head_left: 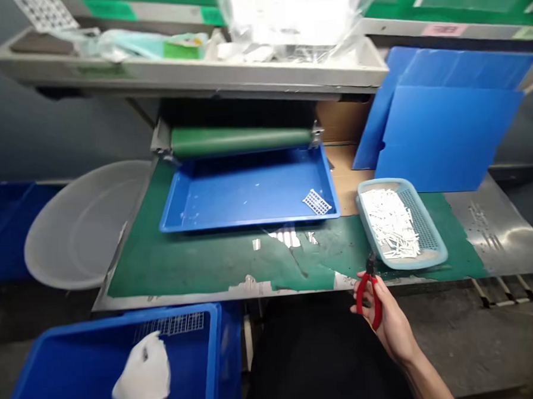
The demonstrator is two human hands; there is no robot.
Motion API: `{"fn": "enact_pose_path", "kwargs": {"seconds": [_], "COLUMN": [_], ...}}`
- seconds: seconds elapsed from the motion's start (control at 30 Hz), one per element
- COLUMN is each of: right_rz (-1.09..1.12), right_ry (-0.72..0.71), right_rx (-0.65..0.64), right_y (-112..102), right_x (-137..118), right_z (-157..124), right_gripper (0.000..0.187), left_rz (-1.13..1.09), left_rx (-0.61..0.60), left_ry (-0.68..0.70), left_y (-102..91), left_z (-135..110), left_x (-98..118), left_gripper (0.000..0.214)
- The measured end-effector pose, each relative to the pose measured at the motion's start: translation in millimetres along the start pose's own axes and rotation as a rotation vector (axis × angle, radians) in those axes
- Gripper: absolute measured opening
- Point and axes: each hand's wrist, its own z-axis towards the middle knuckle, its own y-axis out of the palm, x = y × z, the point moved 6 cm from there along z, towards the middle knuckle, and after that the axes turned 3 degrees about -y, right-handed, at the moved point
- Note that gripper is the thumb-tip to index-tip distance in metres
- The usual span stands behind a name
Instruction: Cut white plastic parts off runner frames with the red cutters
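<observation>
Right fingers (359, 305) grip red cutters (378, 310) near a strip-filled basket (422, 230). Gloved left hand (142, 375) touches a white grid (172, 324), its grip unclear.

Light from above is glaring off the plastic bag (292, 13) at 12 o'clock, bleaching it white. The steel tabletop (495, 229) is shining at 3 o'clock, the corners are darkening, and the red pliers (369, 298) at 4 o'clock are blurring slightly.

Left hand (142, 376) in a white glove, touching a white plastic mesh strip (170, 325) inside a blue bin (214, 351). Right hand (384, 318) bare, gripping red-handled side cutters (373, 295) (dark tips pointing up), just beside a pale blue basket (429, 232) of white plastic pieces (388, 223) on a green mat (207, 268).
</observation>
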Motion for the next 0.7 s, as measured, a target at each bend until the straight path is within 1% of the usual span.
{"fn": "enact_pose_path", "kwargs": {"seconds": [0.03,0.07,0.1,0.13,0.17,0.2,0.23,0.27,0.3,0.33,0.37,0.4,0.43,0.5,0.57,0.6,0.67,0.7], "right_rz": [-0.024,-0.074,-0.139,-0.205,-0.261,-0.302,-0.330,-0.347,-0.360,-0.369,-0.375,-0.377,-0.381,-0.405,-0.457,-0.492,-0.578,-0.626], "right_ry": [-0.017,-0.033,-0.052,-0.075,-0.106,-0.142,-0.182,-0.220,-0.251,-0.272,-0.287,-0.296,-0.296,-0.277,-0.280,-0.301,-0.392,-0.451], "right_rx": [0.037,0.071,0.099,0.119,0.133,0.143,0.152,0.162,0.174,0.188,0.205,0.224,0.241,0.251,0.233,0.220,0.193,0.178], "right_y": [-10.6,-21.0,-30.4,-38.5,-45.4,-51.4,-57.1,-63.1,-69.7,-77.0,-84.9,-93.0,-100.7,-111.4,-113.0,-109.9,-95.8,-85.0], "right_x": [-4.7,-9.7,-15.3,-21.7,-28.9,-36.5,-44.2,-51.2,-57.0,-61.1,-63.8,-65.2,-65.4,-64.9,-69.1,-74.3,-90.7,-100.3], "right_z": [4.4,8.1,11.6,14.9,18.1,21.3,24.3,27.2,30.2,33.3,36.8,40.8,45.3,55.5,65.2,69.3,74.9,76.3], "right_gripper": [0.056,0.056,0.058,0.059,0.060,0.060,0.059,0.057,0.056,0.054,0.053,0.052,0.052,0.052,0.050,0.048,0.045,0.044], "left_rz": [-0.098,-0.211,-0.331,-0.406,-0.382,-0.293,-0.212,-0.135,-0.052,0.006,0.048,0.071,0.074,0.046,-0.021,-0.062,-0.162,-0.276], "left_rx": [0.190,0.274,0.253,0.129,-0.039,-0.185,-0.249,-0.297,-0.387,-0.446,-0.486,-0.508,-0.508,-0.492,-0.492,-0.492,-0.488,-0.519], "left_ry": [0.050,0.176,0.341,0.491,0.645,0.827,0.945,0.981,0.997,1.000,0.995,0.994,0.997,1.000,0.978,0.960,0.925,0.897], "left_y": [-17.7,-23.6,-18.0,-0.8,24.3,52.0,76.6,100.0,123.0,140.7,153.7,162.1,166.2,165.7,157.3,150.3,130.8,118.7], "left_z": [-14.9,-34.4,-55.3,-75.2,-94.8,-114.4,-128.0,-134.3,-137.6,-137.6,-135.4,-132.2,-128.0,-118.7,-110.4,-107.6,-108.0,-112.5], "left_x": [35.7,84.2,142.2,205.6,271.7,335.4,389.8,433.7,468.2,493.6,510.8,521.7,527.9,530.8,526.2,521.8,509.2,500.8], "left_gripper": [0.028,0.027,0.027,0.026,0.029,0.037,0.051,0.067,0.081,0.089,0.092,0.090,0.084,0.066,0.050,0.046,0.043,0.042]}}
